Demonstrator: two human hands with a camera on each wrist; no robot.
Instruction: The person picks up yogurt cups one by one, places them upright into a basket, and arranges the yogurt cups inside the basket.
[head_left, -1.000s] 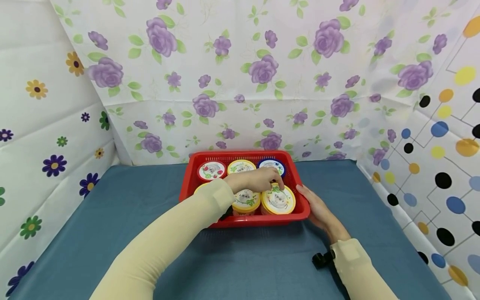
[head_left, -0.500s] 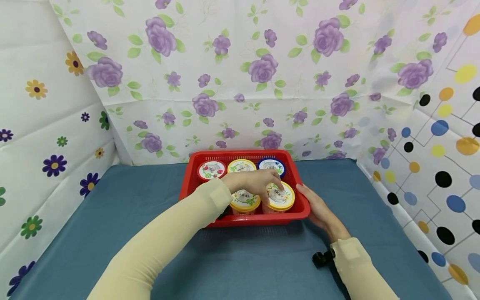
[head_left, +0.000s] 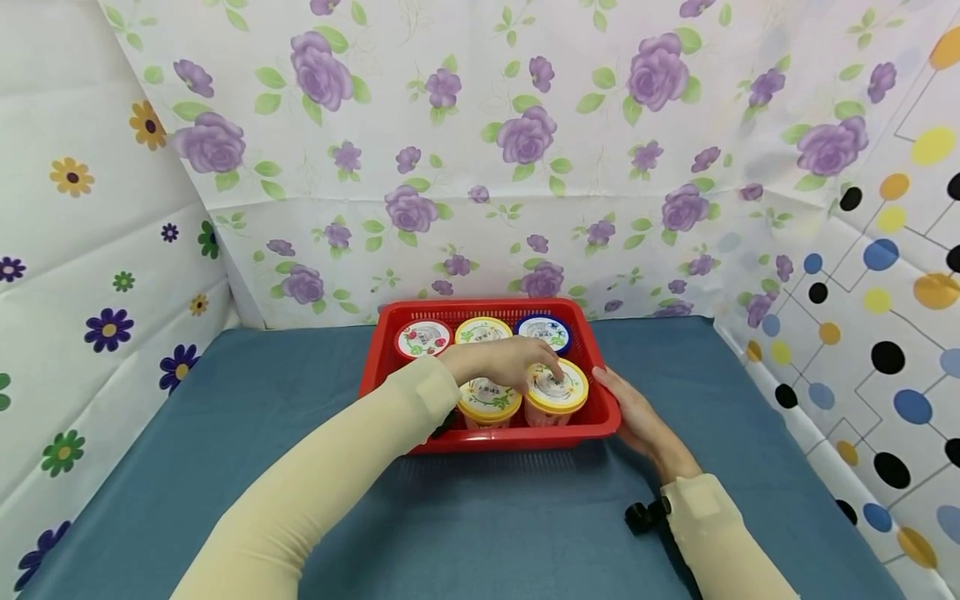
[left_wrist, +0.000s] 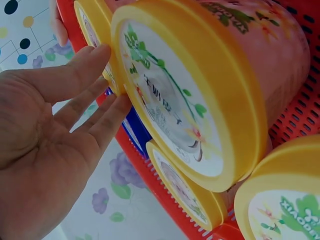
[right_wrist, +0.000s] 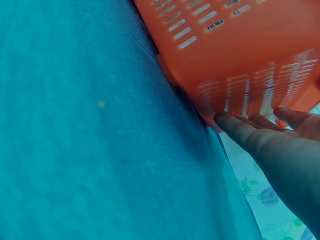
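Note:
A red slotted basket (head_left: 487,443) holds several round lidded tubs. My left hand (head_left: 513,362) reaches across it to the yellow-lidded tub (head_left: 557,390) at the front right. In the left wrist view, the fingers and thumb of my left hand (left_wrist: 55,117) extend, with the tips touching the rim of that tub's lid (left_wrist: 92,37). Beside it stands another yellow-lidded tub (head_left: 489,402), large in the left wrist view. My right hand (head_left: 637,417) rests against the basket's right side. The right wrist view shows its straight fingers (right_wrist: 245,131) touching the outer wall.
Along the basket's back sit a red-lidded tub (head_left: 423,339), a yellow-lidded tub (head_left: 483,330) and a blue-lidded tub (head_left: 544,333). My left arm covers the front left of the basket. A blue cloth (head_left: 480,525) covers the table, with a flowered sheet (head_left: 465,167) behind.
The front-right tub has shifted slightly back and left under my left hand, and its front wall shows more. My left hand has moved a little left. The right hand stays against the basket.

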